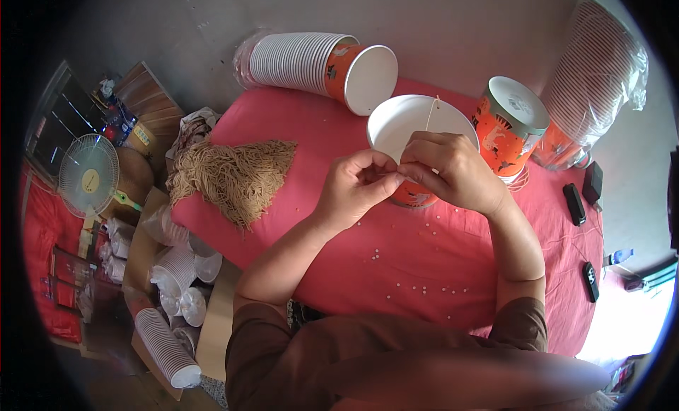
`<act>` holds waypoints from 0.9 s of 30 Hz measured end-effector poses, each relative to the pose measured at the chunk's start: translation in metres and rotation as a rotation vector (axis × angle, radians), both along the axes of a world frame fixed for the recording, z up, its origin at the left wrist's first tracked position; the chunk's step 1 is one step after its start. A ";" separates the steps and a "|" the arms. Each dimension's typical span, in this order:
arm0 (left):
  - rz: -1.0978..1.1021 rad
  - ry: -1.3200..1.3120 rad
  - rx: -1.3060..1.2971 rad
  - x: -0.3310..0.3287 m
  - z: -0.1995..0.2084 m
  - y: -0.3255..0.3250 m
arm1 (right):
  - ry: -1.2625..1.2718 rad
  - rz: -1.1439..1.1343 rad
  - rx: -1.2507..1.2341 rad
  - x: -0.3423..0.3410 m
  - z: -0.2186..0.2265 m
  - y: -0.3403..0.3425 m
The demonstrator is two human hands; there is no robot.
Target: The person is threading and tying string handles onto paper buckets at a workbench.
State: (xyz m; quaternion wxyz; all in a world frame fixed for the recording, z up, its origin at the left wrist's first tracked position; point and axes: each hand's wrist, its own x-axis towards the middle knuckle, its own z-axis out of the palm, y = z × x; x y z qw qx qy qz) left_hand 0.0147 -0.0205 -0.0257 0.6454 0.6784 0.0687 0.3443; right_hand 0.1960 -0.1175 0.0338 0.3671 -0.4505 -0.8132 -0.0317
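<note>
A white-lined paper bucket [387,121] with an orange printed outside stands in front of me. A thin pale string [430,115] runs from a hole near its far rim down to my right hand [453,167]. That hand is closed in a pinch above the bucket's near rim. Fingertip to fingertip with it, my left hand [357,188] is pinched closed too. What lies between the left fingers is too small to make out. Further left on the red cloth lies a thick bundle of tan strings [240,174].
A nested stack of paper buckets [304,61] lies at the back. One upside-down orange bucket [498,132] stands to the right, beside a tall plastic-wrapped stack [590,79]. Small white beads [424,289] dot the red cloth [339,269]. A cardboard box [219,319] of cups and a fan [90,175] are at left.
</note>
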 end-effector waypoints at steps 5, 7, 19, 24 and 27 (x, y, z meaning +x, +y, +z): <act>0.107 0.022 0.142 0.001 -0.002 -0.001 | 0.060 0.002 -0.059 -0.004 -0.002 0.001; 0.160 0.010 0.230 0.003 -0.001 -0.003 | 0.109 0.006 -0.113 -0.006 -0.003 0.001; 0.286 -0.126 0.553 0.004 0.000 0.001 | 0.270 -0.028 -0.250 -0.005 -0.008 0.000; 0.291 -0.200 0.546 0.008 -0.001 0.001 | 0.321 -0.003 -0.298 -0.004 -0.006 0.000; 0.255 -0.217 0.456 0.008 -0.004 0.001 | 0.340 0.009 -0.333 -0.005 -0.004 -0.001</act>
